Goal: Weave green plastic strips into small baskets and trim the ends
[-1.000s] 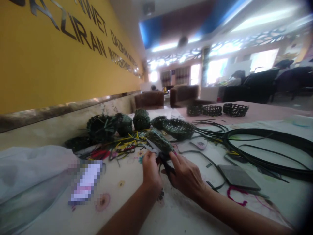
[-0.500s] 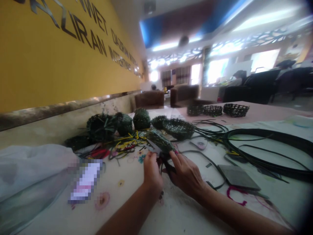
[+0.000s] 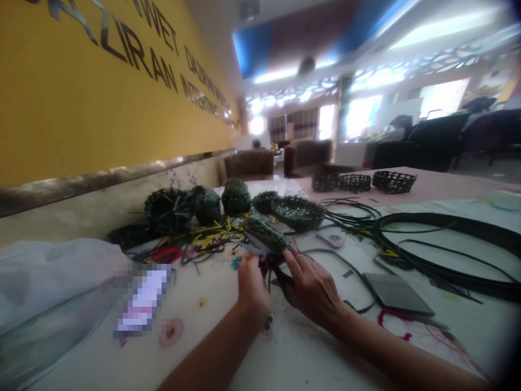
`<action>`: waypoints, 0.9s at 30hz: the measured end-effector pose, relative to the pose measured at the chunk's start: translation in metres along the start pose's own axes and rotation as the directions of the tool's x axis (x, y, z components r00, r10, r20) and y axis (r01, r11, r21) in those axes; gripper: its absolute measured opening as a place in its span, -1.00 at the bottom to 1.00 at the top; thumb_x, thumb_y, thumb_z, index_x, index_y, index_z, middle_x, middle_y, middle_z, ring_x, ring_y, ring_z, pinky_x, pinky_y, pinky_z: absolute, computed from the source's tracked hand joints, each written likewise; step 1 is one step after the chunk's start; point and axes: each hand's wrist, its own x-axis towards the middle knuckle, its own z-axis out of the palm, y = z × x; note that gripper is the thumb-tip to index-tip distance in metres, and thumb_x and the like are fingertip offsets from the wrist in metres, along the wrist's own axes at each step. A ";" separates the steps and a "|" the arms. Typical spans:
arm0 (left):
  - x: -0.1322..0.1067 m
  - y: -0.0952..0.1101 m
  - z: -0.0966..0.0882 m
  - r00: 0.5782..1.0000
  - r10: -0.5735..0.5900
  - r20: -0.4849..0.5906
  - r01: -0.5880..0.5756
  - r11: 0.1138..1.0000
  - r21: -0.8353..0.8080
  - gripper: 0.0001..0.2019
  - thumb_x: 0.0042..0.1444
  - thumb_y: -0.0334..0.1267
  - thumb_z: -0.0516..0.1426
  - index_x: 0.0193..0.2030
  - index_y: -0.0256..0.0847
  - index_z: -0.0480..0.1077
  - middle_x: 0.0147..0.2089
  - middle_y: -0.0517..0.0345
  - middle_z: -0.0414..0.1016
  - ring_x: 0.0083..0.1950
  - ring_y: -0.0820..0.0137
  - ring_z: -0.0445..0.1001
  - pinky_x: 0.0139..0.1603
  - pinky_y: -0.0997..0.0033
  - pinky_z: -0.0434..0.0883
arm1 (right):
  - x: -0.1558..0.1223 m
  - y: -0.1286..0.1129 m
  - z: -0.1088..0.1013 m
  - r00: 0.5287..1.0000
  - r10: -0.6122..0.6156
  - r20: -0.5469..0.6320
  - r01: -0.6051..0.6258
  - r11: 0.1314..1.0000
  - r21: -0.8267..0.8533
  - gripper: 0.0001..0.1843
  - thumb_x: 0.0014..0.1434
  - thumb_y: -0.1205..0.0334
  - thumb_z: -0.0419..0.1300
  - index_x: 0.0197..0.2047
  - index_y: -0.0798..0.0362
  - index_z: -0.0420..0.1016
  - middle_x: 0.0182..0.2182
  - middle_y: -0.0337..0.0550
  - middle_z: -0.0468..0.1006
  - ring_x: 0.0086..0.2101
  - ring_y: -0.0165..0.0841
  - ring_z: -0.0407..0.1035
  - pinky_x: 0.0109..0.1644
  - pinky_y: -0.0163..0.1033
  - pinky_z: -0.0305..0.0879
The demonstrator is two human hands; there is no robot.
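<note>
My right hand [image 3: 311, 282] is closed around the dark handles of a pair of scissors [image 3: 253, 245], whose pale blades point up and to the left. The blades lie spread beside a small dark green woven basket [image 3: 268, 233], which is tilted between my hands. My left hand [image 3: 252, 279] is closed at the basket's near side, thumb up, close to the scissors' pivot. Its other fingers are mostly hidden. My right fingertips also come near the basket's lower right end.
Woven baskets [image 3: 299, 213] line the back, with more on the pink cloth [image 3: 448, 184]. Yellow and dark strips [image 3: 215, 233] lie behind my hands. At right are a big coil of dark strip [image 3: 448, 220] and a grey slab [image 3: 401, 293]. A plastic bag [image 3: 52, 293] and a blurred-out packet [image 3: 142, 301] lie left.
Almost nothing differs. Both hands, the scissors and the basket hold nearly the same place, with only a slight shift of the view.
</note>
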 end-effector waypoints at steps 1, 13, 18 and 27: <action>0.000 0.000 0.000 1.000 -0.001 -0.002 0.001 1.000 -0.009 -0.90 -0.13 -0.35 0.19 -0.40 -0.24 0.41 -0.39 0.20 0.50 -0.32 0.42 0.47 -0.29 0.45 0.37 | -0.001 0.001 0.001 1.000 -0.007 0.002 0.007 1.000 0.000 -0.56 0.32 0.09 0.05 0.08 0.29 0.35 -0.35 0.01 0.49 -0.37 -0.22 0.33 -0.29 -0.16 0.23; -0.004 0.000 0.002 0.999 -0.007 -0.035 0.007 1.000 0.002 -0.95 -0.12 -0.38 0.13 -0.45 -0.20 0.37 -0.43 0.20 0.46 -0.29 0.37 0.49 -0.22 0.40 0.40 | -0.003 0.004 0.006 0.999 -0.032 -0.036 0.031 0.999 -0.033 -0.62 0.32 0.14 0.07 0.06 0.26 0.36 -0.40 -0.06 0.47 -0.40 -0.23 0.31 -0.31 -0.16 0.18; -0.004 -0.001 0.002 1.000 -0.011 -0.028 0.011 1.000 0.025 -0.91 -0.16 -0.39 0.13 -0.43 -0.19 0.38 -0.40 0.19 0.49 -0.32 0.39 0.48 -0.25 0.44 0.38 | -0.003 0.004 0.005 0.999 -0.036 -0.035 0.034 0.998 -0.053 -0.61 0.31 0.12 0.10 0.06 0.26 0.37 -0.41 -0.08 0.45 -0.41 -0.23 0.30 -0.32 -0.16 0.17; -0.004 -0.003 0.002 1.000 -0.014 -0.012 0.014 1.000 -0.012 -0.91 -0.13 -0.34 0.17 -0.40 -0.22 0.40 -0.41 0.21 0.48 -0.30 0.40 0.48 -0.25 0.43 0.39 | -0.001 0.013 0.001 0.995 -0.090 -0.048 0.091 0.995 0.030 -0.62 0.33 0.15 0.08 0.06 0.29 0.36 -0.41 -0.04 0.50 -0.45 -0.28 0.35 -0.36 -0.20 0.23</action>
